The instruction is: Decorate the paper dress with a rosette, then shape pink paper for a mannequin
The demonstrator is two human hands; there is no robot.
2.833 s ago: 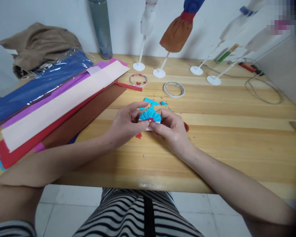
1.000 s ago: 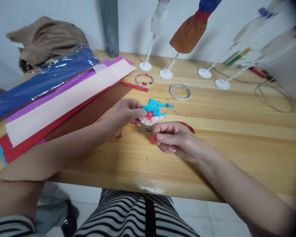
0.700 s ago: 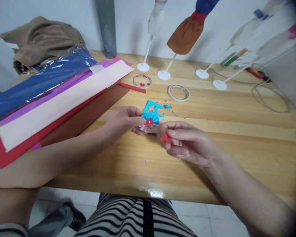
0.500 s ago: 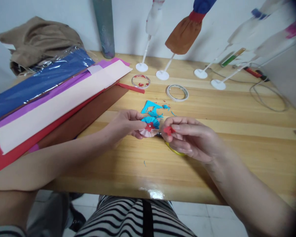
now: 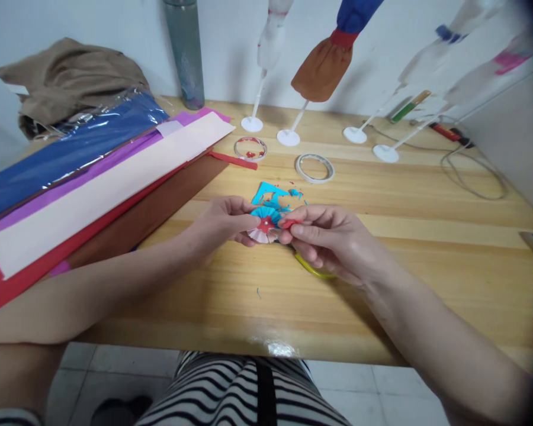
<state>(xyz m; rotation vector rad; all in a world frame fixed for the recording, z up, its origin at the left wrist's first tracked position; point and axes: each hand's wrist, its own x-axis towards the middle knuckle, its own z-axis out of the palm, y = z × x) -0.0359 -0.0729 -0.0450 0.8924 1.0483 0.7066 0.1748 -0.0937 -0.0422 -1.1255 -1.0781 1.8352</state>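
Observation:
Between its thumb and fingers, my left hand (image 5: 231, 222) pinches the left edge of a round pleated rosette (image 5: 265, 215), blue on top and pale pink below, with a red star-like piece and a small shiny dot at its centre. My right hand (image 5: 326, 236) holds a small red piece (image 5: 289, 224) between thumb and fingers, close beside the rosette's right edge. Whether the two touch is hard to tell. Blue scraps (image 5: 269, 192) lie just behind the rosette. Yellow-handled scissors (image 5: 313, 269) are partly hidden under my right hand.
Folded coloured sheets (image 5: 115, 177) cover the left side of the table (image 5: 231, 319). Behind are a tape roll (image 5: 314, 168), a ring with red bits (image 5: 250, 149), a bottle (image 5: 185, 59) and several dressed forms on white stands (image 5: 288, 137). A cable (image 5: 475, 192) lies at right.
My right hand has moved left with the red piece, which is now beside the rosette and turned flatter. My left hand still holds the rosette. The view has shifted slightly.

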